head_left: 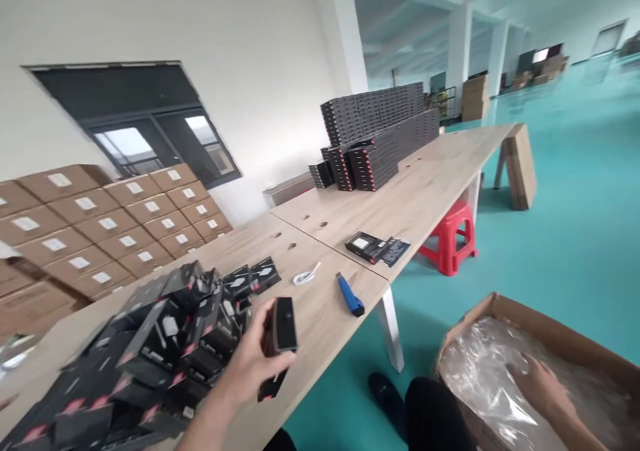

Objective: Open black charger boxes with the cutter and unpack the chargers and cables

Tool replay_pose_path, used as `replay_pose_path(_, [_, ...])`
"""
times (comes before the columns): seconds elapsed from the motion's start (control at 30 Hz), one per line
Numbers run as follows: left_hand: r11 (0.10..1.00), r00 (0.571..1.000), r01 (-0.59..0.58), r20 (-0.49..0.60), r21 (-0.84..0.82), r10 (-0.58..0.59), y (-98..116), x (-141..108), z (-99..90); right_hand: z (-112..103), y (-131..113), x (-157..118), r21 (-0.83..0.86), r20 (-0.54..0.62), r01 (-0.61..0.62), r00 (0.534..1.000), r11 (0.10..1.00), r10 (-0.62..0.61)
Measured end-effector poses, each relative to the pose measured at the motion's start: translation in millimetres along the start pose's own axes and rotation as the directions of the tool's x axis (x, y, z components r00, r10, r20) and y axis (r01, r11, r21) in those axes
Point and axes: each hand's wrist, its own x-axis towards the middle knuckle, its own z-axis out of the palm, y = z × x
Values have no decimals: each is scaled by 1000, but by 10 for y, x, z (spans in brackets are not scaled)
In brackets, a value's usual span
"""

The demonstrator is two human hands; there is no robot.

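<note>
My left hand (250, 364) is wrapped round a small black box (286, 328), held up over the near edge of the table with the thumb across its lower side. Beside that hand lies a large heap of black boxes (155, 338) with red marks on some ends. Low at the right, my right hand (543, 388) reaches into an open carton (493, 302) and touches clear plastic wrapping (480, 364). Its fingers are blurred, so whether they grip the plastic cannot be made out.
A blue utility knife (350, 296), a white cable (306, 276) and an opened black box (365, 245) lie on the wooden table (320, 331). Long stacks of black boxes (380, 114) stand farther back. A red stool (453, 238) and brown cartons (107, 224) flank the table.
</note>
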Motion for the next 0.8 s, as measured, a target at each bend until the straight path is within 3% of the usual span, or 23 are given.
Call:
replay_pose_path(0.07, [967, 996, -81, 66, 241, 67, 115, -101, 129, 129, -398, -195, 115, 228, 13, 973, 993, -39])
replay_pose_path(0.1, [936, 991, -123, 86, 329, 100, 145, -148, 197, 179, -633, -386, 229, 340, 63, 930, 971, -141])
replay_pose_path(0.2, [825, 962, -272, 154, 496, 224, 127, -259, 363, 376, -1373, -1136, 492, 617, 40, 690, 870, -380])
replay_pose_path(0.3, [715, 922, -385, 207, 584, 327, 17, -332, 452, 679, -1957, -1764, 637, 716, -118, 459, 762, -527])
replay_pose_path(0.4, [635, 897, -427, 216, 644, 385, -97, -411, 469, 933, -2259, -2091, 678, 726, -173, 312, 715, -613])
replay_pose_path(0.5, [588, 897, -410, 194, 697, 397, -205, -512, 425, 1065, -2364, -2222, 688, 725, -228, 191, 689, -662])
replay_pose_path(0.57, [563, 896, -406, 193, 720, 400, -284, -577, 385, 1123, -2389, -2276, 651, 758, -251, 168, 716, -630])
replay_pose_path(0.63, [545, 888, -418, 201, 727, 413, -369, -627, 356, 1186, -2407, -2338, 596, 803, -241, 180, 766, -568])
replay_pose_path(0.7, [532, 875, -432, 196, 728, 442, -451, -655, 345, 1255, -2430, -2411, 566, 821, -201, 220, 800, -526])
replay_pose_path(0.8, [513, 852, -438, 159, 738, 499, -541, -663, 347, 1354, -2478, -2512, 582, 783, -79, 322, 809, -532])
